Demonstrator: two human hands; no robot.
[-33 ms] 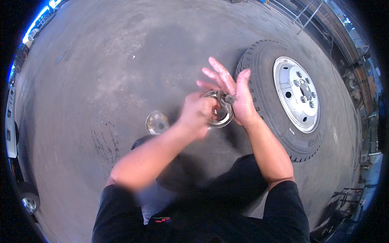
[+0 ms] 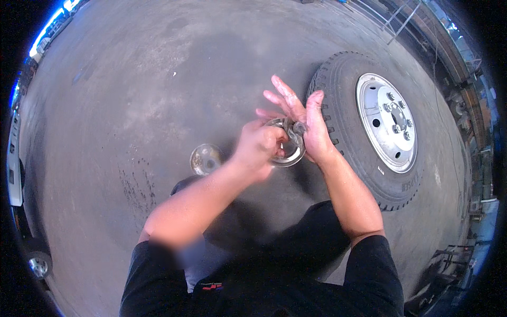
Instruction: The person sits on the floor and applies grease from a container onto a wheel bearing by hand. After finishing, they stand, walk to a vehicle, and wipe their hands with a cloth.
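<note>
centrally, my left hand grips a ring; my right hand, open, fingers spread, meets its rim near the wheel.

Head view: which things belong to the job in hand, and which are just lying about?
In use:
Shiny round metal ring, gripped by the left hand; the open right hand is at its edge.

Apparently lying about:
Round silvery disc on the grey floor.
Black rubber tyre on a silver metal wheel.
Neither appears touched, though either may belong.
</note>
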